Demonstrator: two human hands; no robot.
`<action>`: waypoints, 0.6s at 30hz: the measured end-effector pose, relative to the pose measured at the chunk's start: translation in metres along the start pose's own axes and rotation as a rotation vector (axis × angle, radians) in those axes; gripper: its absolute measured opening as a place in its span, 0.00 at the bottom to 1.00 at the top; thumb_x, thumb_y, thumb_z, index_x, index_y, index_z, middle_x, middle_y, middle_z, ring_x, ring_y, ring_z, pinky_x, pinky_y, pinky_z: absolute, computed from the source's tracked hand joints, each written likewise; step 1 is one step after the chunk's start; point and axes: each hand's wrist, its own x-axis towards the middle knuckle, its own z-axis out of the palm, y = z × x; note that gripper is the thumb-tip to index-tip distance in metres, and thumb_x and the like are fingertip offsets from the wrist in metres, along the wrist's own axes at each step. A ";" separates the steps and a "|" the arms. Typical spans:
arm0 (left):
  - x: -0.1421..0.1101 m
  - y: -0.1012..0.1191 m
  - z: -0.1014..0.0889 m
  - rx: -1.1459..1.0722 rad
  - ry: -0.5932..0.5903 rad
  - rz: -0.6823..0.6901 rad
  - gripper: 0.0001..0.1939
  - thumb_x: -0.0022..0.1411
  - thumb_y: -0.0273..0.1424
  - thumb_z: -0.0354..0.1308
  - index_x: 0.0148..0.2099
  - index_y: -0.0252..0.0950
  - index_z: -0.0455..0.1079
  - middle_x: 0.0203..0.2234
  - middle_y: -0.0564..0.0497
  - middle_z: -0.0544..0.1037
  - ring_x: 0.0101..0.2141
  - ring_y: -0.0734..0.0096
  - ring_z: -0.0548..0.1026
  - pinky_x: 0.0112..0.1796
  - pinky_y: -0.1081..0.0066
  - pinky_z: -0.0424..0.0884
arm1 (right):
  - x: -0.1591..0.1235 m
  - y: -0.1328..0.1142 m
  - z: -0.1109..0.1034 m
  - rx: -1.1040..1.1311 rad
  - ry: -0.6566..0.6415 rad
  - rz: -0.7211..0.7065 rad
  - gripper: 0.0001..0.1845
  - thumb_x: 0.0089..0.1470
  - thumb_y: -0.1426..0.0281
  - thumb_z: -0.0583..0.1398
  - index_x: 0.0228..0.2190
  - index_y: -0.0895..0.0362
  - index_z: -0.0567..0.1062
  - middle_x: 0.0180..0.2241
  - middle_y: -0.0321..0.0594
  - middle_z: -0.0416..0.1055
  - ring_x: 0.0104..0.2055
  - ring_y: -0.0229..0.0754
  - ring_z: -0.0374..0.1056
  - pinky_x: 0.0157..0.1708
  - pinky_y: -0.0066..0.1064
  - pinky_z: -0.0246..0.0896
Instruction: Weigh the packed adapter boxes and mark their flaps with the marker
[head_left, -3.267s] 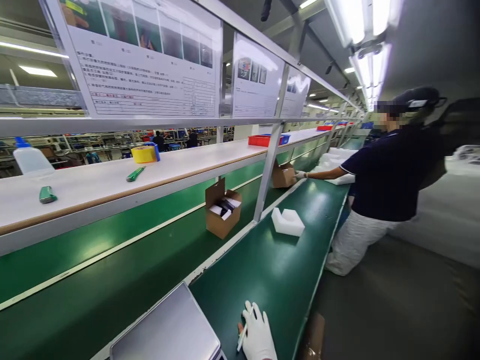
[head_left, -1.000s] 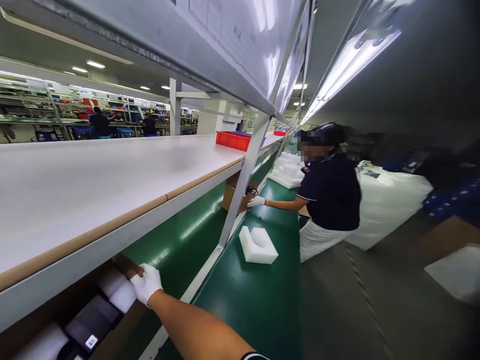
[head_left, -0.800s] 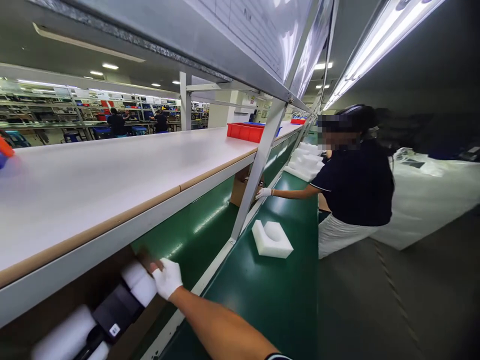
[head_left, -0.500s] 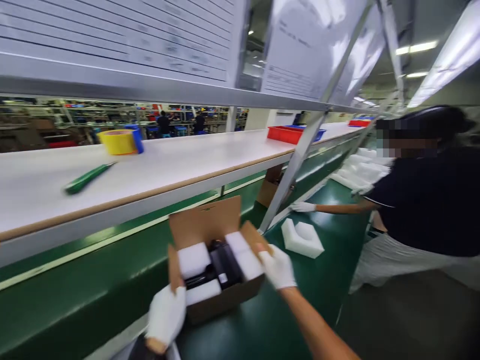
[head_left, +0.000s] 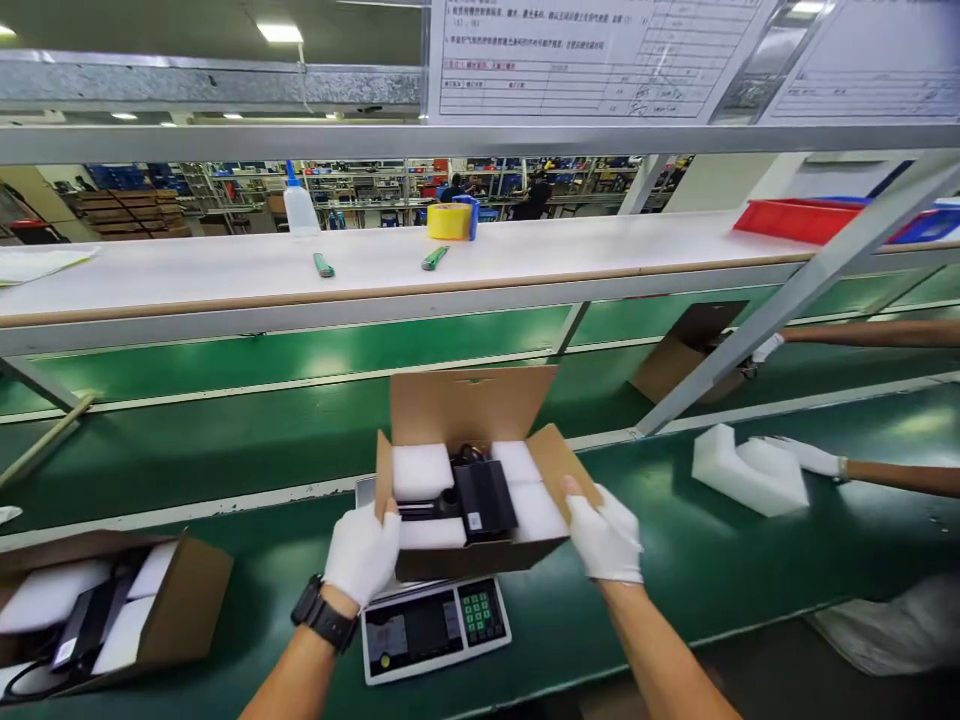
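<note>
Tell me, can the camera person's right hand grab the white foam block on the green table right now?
Probably not just now: the right hand is gripping the cardboard box by a flap, and a co-worker's gloved hand is at the foam block, though it looks near.

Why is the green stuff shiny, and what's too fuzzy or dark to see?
Head view: probably lights bouncing off the green surface under the shelf; head view: the far-off people look tiny and soft; head view: the scale's screen is too dim to read, but the held brown box looks fairly sharp.
</note>
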 end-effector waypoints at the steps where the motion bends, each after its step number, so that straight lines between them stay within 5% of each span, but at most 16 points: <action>1: -0.004 -0.016 -0.002 -0.015 0.018 -0.047 0.24 0.70 0.36 0.40 0.36 0.32 0.75 0.35 0.36 0.80 0.41 0.50 0.78 0.36 0.64 0.65 | -0.006 0.001 0.014 0.010 -0.057 -0.011 0.30 0.44 0.42 0.59 0.26 0.58 0.74 0.26 0.47 0.75 0.28 0.46 0.68 0.25 0.34 0.62; 3: -0.014 -0.049 -0.001 -0.184 0.035 -0.082 0.25 0.70 0.41 0.40 0.36 0.31 0.75 0.36 0.36 0.80 0.42 0.49 0.77 0.39 0.62 0.67 | -0.015 0.005 0.031 0.043 -0.166 -0.067 0.31 0.48 0.41 0.58 0.25 0.58 0.73 0.24 0.44 0.73 0.26 0.42 0.66 0.25 0.32 0.60; 5: -0.023 -0.082 0.008 -0.576 0.019 -0.056 0.29 0.68 0.49 0.42 0.43 0.30 0.74 0.43 0.35 0.79 0.46 0.50 0.76 0.44 0.61 0.70 | -0.016 0.013 0.038 0.220 -0.266 -0.096 0.31 0.51 0.41 0.57 0.27 0.58 0.72 0.26 0.43 0.73 0.28 0.42 0.67 0.26 0.31 0.62; 7: -0.032 -0.116 0.027 -1.025 0.016 -0.101 0.38 0.64 0.58 0.43 0.54 0.27 0.69 0.50 0.34 0.76 0.49 0.51 0.76 0.50 0.59 0.71 | -0.011 0.027 0.038 0.470 -0.306 -0.026 0.30 0.51 0.42 0.59 0.32 0.59 0.72 0.30 0.45 0.74 0.32 0.45 0.71 0.30 0.33 0.67; 9: -0.043 -0.149 0.058 -1.226 0.077 -0.301 0.41 0.64 0.58 0.43 0.58 0.23 0.65 0.52 0.31 0.75 0.49 0.51 0.76 0.53 0.56 0.71 | -0.004 0.052 0.036 0.525 -0.268 0.110 0.28 0.52 0.45 0.59 0.37 0.59 0.71 0.33 0.46 0.75 0.35 0.48 0.74 0.34 0.38 0.71; 11: -0.058 -0.179 0.101 -1.080 0.156 -0.472 0.35 0.65 0.50 0.46 0.56 0.22 0.67 0.52 0.29 0.74 0.52 0.50 0.74 0.58 0.55 0.66 | -0.001 0.086 0.033 0.296 -0.239 0.235 0.23 0.52 0.50 0.57 0.36 0.58 0.70 0.32 0.47 0.76 0.36 0.50 0.75 0.38 0.42 0.71; 14: -0.093 -0.212 0.169 -0.709 0.146 -0.534 0.27 0.60 0.45 0.53 0.50 0.28 0.73 0.56 0.32 0.71 0.61 0.47 0.64 0.65 0.55 0.52 | -0.020 0.151 0.025 -0.153 -0.289 0.323 0.18 0.48 0.54 0.57 0.31 0.56 0.73 0.30 0.49 0.76 0.38 0.55 0.74 0.44 0.48 0.69; 18: -0.125 -0.225 0.217 -0.308 0.236 -0.382 0.23 0.61 0.44 0.50 0.46 0.34 0.77 0.52 0.38 0.75 0.57 0.47 0.70 0.59 0.55 0.66 | -0.071 0.227 0.007 -0.410 -0.479 0.118 0.23 0.47 0.57 0.52 0.37 0.58 0.77 0.43 0.55 0.75 0.49 0.57 0.71 0.53 0.46 0.64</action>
